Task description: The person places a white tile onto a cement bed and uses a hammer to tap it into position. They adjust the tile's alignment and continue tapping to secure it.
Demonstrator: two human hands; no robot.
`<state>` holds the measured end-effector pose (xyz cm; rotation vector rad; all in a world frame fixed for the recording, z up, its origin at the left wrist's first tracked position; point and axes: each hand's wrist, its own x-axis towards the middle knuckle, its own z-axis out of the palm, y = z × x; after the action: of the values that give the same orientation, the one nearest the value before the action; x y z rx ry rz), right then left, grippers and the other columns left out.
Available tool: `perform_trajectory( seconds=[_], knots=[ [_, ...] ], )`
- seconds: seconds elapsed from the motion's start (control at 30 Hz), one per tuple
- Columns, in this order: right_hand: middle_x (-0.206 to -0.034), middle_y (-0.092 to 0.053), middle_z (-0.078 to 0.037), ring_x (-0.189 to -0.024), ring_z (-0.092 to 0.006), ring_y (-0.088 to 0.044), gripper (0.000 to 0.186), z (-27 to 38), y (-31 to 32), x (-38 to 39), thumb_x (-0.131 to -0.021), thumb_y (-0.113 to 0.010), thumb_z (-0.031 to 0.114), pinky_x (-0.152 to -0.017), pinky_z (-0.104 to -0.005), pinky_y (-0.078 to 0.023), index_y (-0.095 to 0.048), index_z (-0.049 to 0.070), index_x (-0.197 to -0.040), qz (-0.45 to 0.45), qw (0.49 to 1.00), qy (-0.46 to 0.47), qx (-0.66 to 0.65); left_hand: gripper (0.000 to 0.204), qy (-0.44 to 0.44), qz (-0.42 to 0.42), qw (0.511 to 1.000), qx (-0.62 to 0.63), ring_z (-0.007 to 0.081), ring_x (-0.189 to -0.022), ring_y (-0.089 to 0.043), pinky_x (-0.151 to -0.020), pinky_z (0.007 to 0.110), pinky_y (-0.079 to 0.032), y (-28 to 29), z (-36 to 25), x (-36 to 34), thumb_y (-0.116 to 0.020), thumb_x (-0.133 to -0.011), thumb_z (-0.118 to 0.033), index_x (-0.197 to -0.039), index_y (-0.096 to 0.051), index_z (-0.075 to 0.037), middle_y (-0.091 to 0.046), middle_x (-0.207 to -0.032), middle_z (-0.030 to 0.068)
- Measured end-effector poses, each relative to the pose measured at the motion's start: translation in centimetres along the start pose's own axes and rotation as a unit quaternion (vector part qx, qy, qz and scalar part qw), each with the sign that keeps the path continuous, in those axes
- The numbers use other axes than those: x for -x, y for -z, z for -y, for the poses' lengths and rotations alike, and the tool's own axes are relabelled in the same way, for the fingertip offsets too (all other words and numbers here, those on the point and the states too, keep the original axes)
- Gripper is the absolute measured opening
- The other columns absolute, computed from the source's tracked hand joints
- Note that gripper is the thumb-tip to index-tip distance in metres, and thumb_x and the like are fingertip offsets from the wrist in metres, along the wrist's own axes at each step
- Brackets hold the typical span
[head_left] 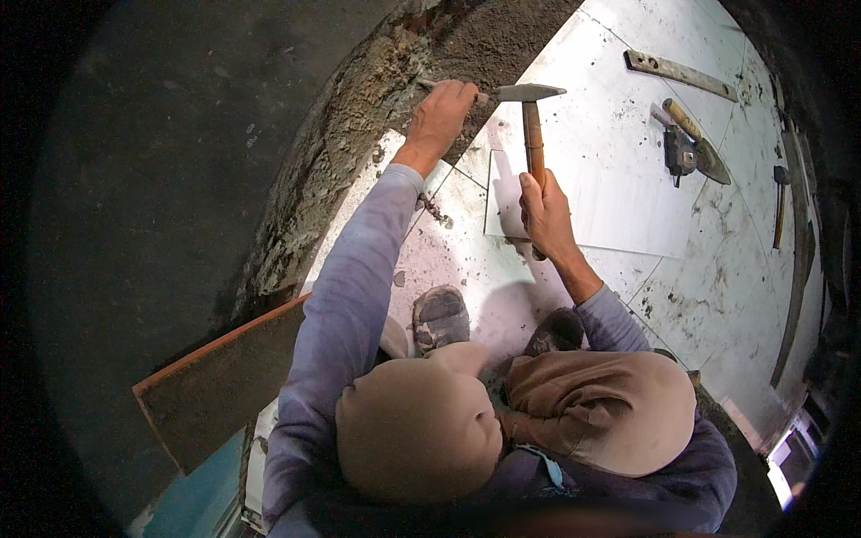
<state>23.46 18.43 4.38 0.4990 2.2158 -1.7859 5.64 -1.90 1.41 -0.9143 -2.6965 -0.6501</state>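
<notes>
My left hand (pixel 439 119) is closed around a metal chisel (pixel 482 98). The chisel's far end points left at the rough mortar edge (pixel 381 76), and its butt sticks out to the right of my fingers. In my right hand (pixel 548 213) is a hammer (pixel 534 139), gripped low on its wooden handle. The hammer's pointed steel head is just right of the chisel's butt; whether the two touch I cannot tell. Under the hammer handle lies a pale tile (pixel 610 211). Dark, crumbly mortar (pixel 484 40) covers the strip beyond my left hand.
On the white tiled floor to the right are a spirit level (pixel 682 75), a trowel (pixel 711 161), a black tape measure (pixel 679 151) and another hammer (pixel 779 206). A brown board (pixel 220 386) leans at lower left, beside a dark drop past the broken edge. My shoes (pixel 440 316) stand close in.
</notes>
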Motion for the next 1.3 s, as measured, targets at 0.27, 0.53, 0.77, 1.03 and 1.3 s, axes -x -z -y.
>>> perform_trajectory(
  seconds=[0.27,0.53,0.77,1.03,1.3],
  knots=[
    [-0.072,-0.057,-0.003,-0.059,-0.0125,-0.055,0.042,0.0,0.0,-0.1,-0.115,-0.052,0.044,-0.053,-0.034,-0.046,-0.052,0.003,-0.103,-0.001,1.0,-0.01,-0.022,0.018,-0.026,0.004,0.999,-0.02,0.0337,-0.106,-0.065,-0.088,0.046,-0.057,0.3,0.1,-0.5,-0.057,-0.095,-0.005,-0.113,-0.061,-0.008,-0.063,-0.105,0.0121],
    [-0.074,-0.055,-0.001,-0.06,-0.0101,-0.052,0.044,0.3,-0.3,-0.4,-0.114,-0.053,0.047,-0.054,-0.0309,-0.045,-0.053,0.004,-0.105,-0.026,0.998,-0.015,-0.058,0.02,-0.029,0.039,0.999,-0.014,0.036,-0.107,-0.064,-0.089,0.048,-0.055,0.1,0.0,-1.4,-0.055,-0.098,-0.008,-0.117,-0.06,-0.008,-0.062,-0.104,0.0131],
    [-0.074,-0.052,0.0,-0.058,-0.0108,-0.052,0.041,1.2,-1.7,-1.8,-0.114,-0.049,0.045,-0.05,-0.0293,-0.044,-0.053,0.006,-0.104,0.01,0.988,-0.047,-0.144,0.016,-0.021,0.072,0.994,-0.076,0.0361,-0.104,-0.067,-0.085,0.049,-0.058,-1.4,-0.4,-3.1,-0.055,-0.1,-0.012,-0.115,-0.058,-0.009,-0.064,-0.104,0.0135],
    [-0.072,-0.049,0.001,-0.053,-0.009,-0.049,0.037,1.2,-1.6,-1.8,-0.115,-0.048,0.045,-0.044,-0.0286,-0.042,-0.048,0.01,-0.101,0.052,0.967,-0.084,-0.236,0.015,-0.013,0.11,0.99,-0.086,0.037,-0.105,-0.068,-0.084,0.05,-0.06,-2.0,-0.3,-3.5,-0.053,-0.102,-0.012,-0.116,-0.058,-0.009,-0.065,-0.106,0.0149],
    [-0.072,-0.051,0.0,-0.055,-0.0101,-0.05,0.042,0.1,-1.6,-3.2,-0.113,-0.051,0.048,-0.046,-0.0285,-0.041,-0.05,0.009,-0.099,-0.006,0.993,-0.072,-0.096,0.013,-0.012,0.105,0.989,-0.108,0.0372,-0.102,-0.072,-0.083,0.048,-0.063,-2.0,-0.1,-4.3,-0.058,-0.1,-0.013,-0.112,-0.061,-0.008,-0.069,-0.103,0.0158]
  ],
)
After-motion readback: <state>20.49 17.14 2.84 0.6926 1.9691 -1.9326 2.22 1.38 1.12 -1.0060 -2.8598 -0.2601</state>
